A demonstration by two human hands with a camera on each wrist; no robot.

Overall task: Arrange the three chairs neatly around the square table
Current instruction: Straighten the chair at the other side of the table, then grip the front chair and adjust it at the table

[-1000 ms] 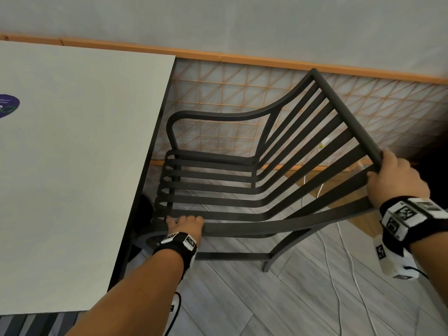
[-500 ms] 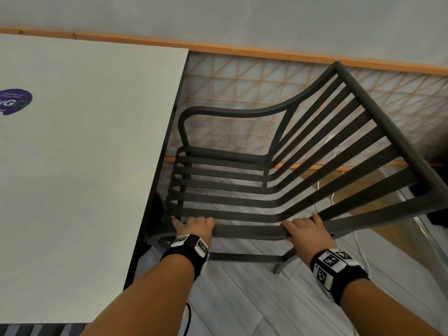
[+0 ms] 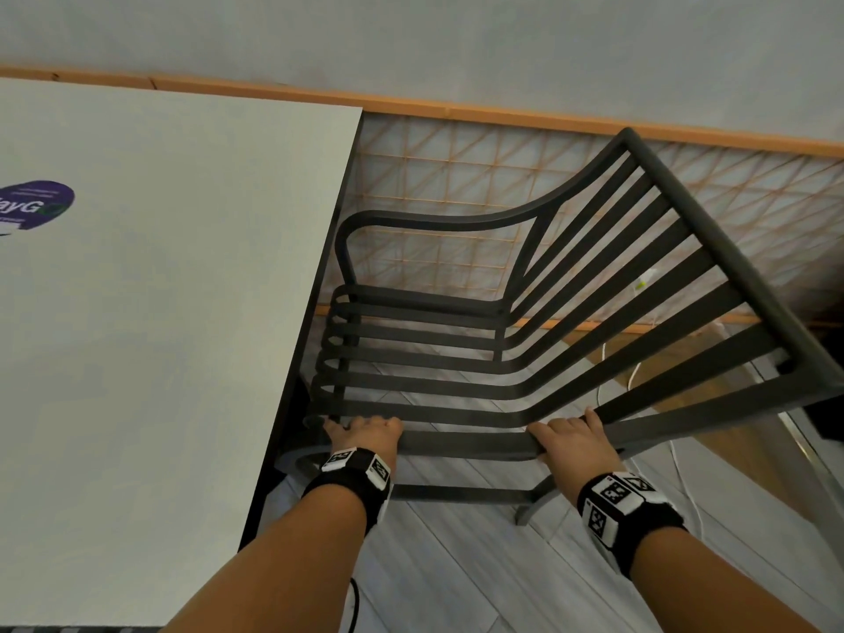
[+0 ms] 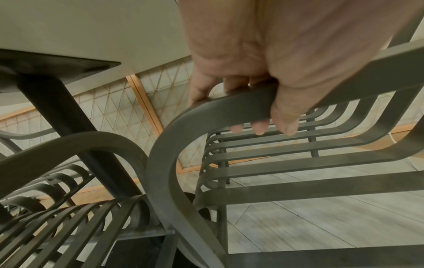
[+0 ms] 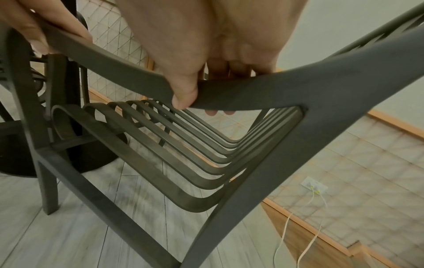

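Since one second ago the right hand (image 3: 576,443) has left the top corner of the chair's backrest and come down to the near armrest, and the view has shifted a little rightward. Both hands now sit on that same armrest of the dark slatted chair (image 3: 456,358). The left hand (image 3: 365,435) takes the front end, where the rail bends downward; in the left wrist view its grip (image 4: 257,76) is clamped round the rail, the fingertips (image 4: 260,129) showing beneath it. The right hand takes the rear end, where the armrest meets the backrest; in the right wrist view its grip (image 5: 206,54) is likewise clamped on the rail, thumb on the near face and fingertips (image 5: 211,112) showing below the far edge.

The chair stands on the grey plank floor (image 3: 456,564) just beside the right edge of the white square table (image 3: 160,335), seat front toward the table, backrest pointing away from it. A purple sticker (image 3: 34,205) lies on the tabletop near its left side. Under the table, the left wrist view shows the dark pedestal (image 4: 69,117) and a second slatted chair (image 4: 57,208) close to the held one. White cables (image 5: 307,226) run from a wall socket (image 5: 313,185) along the lattice-patterned wall.
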